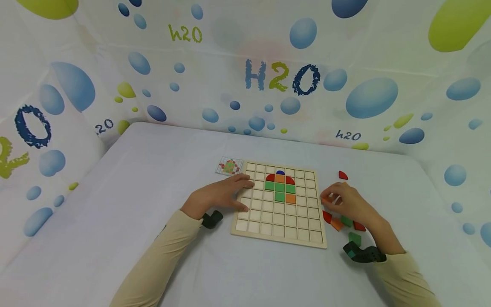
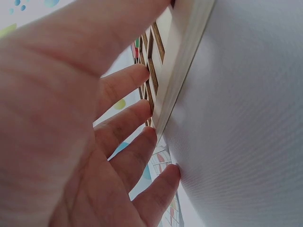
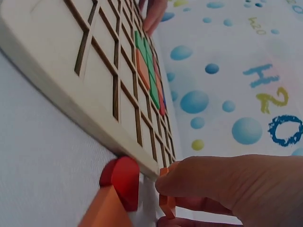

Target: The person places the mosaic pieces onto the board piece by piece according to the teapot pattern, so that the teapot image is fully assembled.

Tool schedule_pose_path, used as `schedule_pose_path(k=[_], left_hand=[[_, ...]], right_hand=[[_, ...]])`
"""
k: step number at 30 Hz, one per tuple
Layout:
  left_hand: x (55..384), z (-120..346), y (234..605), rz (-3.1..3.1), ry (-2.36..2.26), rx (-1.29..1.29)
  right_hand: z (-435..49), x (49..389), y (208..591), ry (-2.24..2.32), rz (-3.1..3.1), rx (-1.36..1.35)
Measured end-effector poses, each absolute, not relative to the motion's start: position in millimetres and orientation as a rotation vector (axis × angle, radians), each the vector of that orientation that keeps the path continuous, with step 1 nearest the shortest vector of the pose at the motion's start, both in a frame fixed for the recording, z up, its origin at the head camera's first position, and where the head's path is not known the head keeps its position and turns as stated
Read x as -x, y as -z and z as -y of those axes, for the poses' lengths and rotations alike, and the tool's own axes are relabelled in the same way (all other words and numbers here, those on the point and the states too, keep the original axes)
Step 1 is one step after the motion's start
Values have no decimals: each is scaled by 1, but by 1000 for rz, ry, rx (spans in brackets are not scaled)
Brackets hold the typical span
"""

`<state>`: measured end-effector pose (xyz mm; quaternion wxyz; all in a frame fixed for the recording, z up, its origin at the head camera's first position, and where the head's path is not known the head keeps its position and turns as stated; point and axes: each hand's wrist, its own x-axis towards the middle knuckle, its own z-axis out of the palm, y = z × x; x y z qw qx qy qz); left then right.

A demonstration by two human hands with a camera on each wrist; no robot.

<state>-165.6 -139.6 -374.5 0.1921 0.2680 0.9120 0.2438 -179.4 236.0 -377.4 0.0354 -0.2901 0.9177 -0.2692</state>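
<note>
A wooden grid board [image 1: 264, 216] lies flat on the table. Set into its squares are a blue piece [image 1: 280, 172], red quarter-round pieces [image 1: 270, 177], green squares [image 1: 280, 187] and orange squares [image 1: 290, 199]. My left hand [image 1: 220, 194] rests along the board's left edge, thumb and fingers spread over the rim. Just off the right edge, my right hand [image 1: 349, 204] pinches an orange tile [image 3: 166, 203] between thumb and fingers, standing on edge in the right wrist view. Close below that hand lie a red piece [image 3: 125, 182] and another orange tile [image 3: 106, 210].
A small pattern card [image 1: 229, 166] lies by the board's upper left corner. Loose green pieces [image 1: 354, 238] and red ones [image 1: 359, 226] are scattered right of the board, with a single red piece [image 1: 343, 175] farther back. A printed curtain [image 1: 222, 85] hangs behind the table.
</note>
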Motion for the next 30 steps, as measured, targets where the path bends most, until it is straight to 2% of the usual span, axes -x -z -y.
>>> schedule_pose_path(k=[5,18,30], left_hand=[[166,140,373,-2555,-691,-759],[167,141,375,-2557,-690,-763],[166,141,376,-2552,-700,-764]], right_hand=[[-227,177,376,839,-2794,951],[-207,171,377,795,-2823,897],[-182,175,384,906,-2739,1045]])
